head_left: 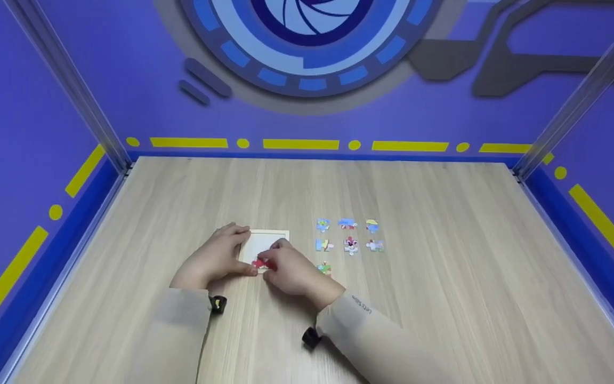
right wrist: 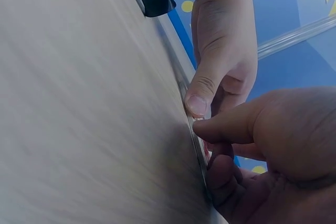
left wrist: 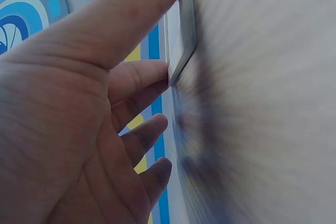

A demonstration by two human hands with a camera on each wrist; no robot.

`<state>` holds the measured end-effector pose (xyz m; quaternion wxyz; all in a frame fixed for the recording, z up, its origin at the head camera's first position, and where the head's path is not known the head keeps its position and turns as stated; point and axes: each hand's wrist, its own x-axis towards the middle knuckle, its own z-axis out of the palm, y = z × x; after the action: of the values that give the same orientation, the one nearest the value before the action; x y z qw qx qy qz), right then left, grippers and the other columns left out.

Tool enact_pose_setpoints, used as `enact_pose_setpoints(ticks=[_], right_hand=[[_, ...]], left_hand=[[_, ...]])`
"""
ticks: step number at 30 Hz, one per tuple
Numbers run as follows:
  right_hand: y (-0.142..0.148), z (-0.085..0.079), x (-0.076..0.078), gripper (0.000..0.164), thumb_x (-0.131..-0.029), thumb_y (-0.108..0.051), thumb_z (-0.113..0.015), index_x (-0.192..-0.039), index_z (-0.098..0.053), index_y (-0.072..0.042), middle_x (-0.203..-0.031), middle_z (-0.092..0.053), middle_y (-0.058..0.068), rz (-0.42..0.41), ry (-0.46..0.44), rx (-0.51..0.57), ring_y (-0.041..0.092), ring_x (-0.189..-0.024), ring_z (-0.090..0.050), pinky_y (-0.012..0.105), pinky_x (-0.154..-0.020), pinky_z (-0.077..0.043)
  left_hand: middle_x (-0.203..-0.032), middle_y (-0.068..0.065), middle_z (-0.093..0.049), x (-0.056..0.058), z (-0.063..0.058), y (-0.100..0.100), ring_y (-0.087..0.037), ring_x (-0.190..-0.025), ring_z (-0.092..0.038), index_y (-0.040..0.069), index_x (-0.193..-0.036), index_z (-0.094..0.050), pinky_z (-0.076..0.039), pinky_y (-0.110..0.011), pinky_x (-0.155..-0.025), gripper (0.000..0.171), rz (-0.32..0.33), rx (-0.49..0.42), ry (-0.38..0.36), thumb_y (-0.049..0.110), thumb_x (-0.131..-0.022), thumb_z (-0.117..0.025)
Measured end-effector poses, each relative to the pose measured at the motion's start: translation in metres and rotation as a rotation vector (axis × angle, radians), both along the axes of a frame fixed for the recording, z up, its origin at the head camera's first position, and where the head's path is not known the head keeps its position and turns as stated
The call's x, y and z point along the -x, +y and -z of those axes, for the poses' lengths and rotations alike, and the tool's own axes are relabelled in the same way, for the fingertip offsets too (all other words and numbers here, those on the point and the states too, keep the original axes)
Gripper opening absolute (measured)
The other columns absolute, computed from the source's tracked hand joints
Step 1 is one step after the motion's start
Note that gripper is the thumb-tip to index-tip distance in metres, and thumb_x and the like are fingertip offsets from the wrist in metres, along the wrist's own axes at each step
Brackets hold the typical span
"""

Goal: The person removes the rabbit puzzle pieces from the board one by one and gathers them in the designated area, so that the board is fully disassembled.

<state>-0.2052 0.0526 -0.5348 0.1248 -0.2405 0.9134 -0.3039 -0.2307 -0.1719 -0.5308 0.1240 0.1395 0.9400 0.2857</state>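
Note:
A small white puzzle tray [head_left: 269,233] with a pale raised rim lies on the table, left of the middle. My left hand [head_left: 216,258] holds it by its left side, thumb at the near edge and index finger at the far corner; the left wrist view shows this thumb [left wrist: 131,14] and the tray's edge [left wrist: 184,51]. Over the tray's near right part, my right hand [head_left: 293,269] pinches a red puzzle piece [head_left: 258,264] at the near rim. The fingers cover much of it, and whether a second piece lies there I cannot tell. Both thumbs are close together in the right wrist view.
Several loose jigsaw pieces lie in rows right of the tray, among them a blue and red one [head_left: 347,223] and one with a cartoon face [head_left: 350,245]. A green piece [head_left: 324,268] sits beside my right wrist. Blue printed walls [head_left: 307,122] enclose the wooden table [head_left: 445,256].

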Motion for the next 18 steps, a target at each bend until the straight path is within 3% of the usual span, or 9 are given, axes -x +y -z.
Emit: enact_pose_setpoints(ticks=[6,18], right_hand=[[-0.002,0.0007,-0.0008,0.04,-0.101,-0.009,-0.075,-0.141,-0.075,-0.007,-0.134,-0.063,0.011,0.03,-0.023,0.005,0.016,-0.106,-0.063,0.035,-0.101,-0.061],[-0.0022,0.0024,-0.0021,0.039,-0.105,-0.011,-0.073,-0.143,-0.067,-0.014,-0.129,-0.061,0.007,0.051,-0.035,0.001,0.014,-0.101,-0.063,0.033,-0.093,-0.06]], left_hand=[[-0.179,-0.016,-0.047,-0.0003,-0.0004,-0.0016,-0.049,-0.174,-0.023,-0.003,-0.167,-0.051,-0.022,-0.069,-0.142,0.11,0.002,-0.015,0.002,0.038,-0.079,-0.104],[-0.179,-0.016,-0.047,-0.0012,-0.0022,-0.001,-0.049,-0.175,-0.023,-0.003,-0.166,-0.051,-0.023,-0.068,-0.142,0.109,0.002,-0.02,0.0,0.038,-0.081,-0.104]])
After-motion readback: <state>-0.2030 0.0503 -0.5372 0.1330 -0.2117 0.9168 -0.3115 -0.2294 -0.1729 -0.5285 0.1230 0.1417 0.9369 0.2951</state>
